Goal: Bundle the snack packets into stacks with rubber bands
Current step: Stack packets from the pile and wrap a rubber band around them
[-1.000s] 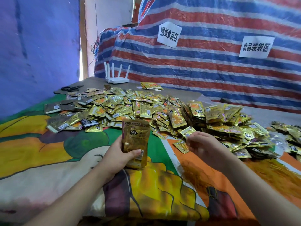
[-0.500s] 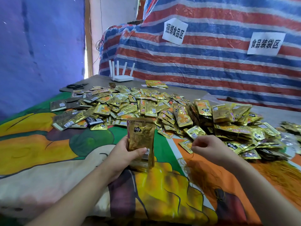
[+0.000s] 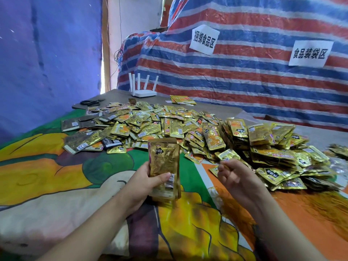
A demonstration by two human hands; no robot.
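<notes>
My left hand [image 3: 148,183] grips a stack of gold snack packets [image 3: 163,161] upright, its lower end resting on the printed cloth [image 3: 56,176]. To the right of the stack and apart from it is my right hand [image 3: 237,178], fingers curled, pinching what looks like a thin yellowish rubber band at the fingertips. A wide heap of loose gold packets [image 3: 188,127] covers the cloth beyond both hands. Loose rubber bands [image 3: 231,208] lie as thin orange strands under my right wrist.
Piled packets [image 3: 273,147] lie thick at the right, just beyond my right hand. A white router [image 3: 144,93] and black scissors [image 3: 92,102] sit at the table's far end. A striped tarpaulin [image 3: 244,76] with paper signs rises behind.
My right hand has turned and lifted slightly beside the stack, its fingertips now pinched together. My left hand keeps the same grip on the stack.
</notes>
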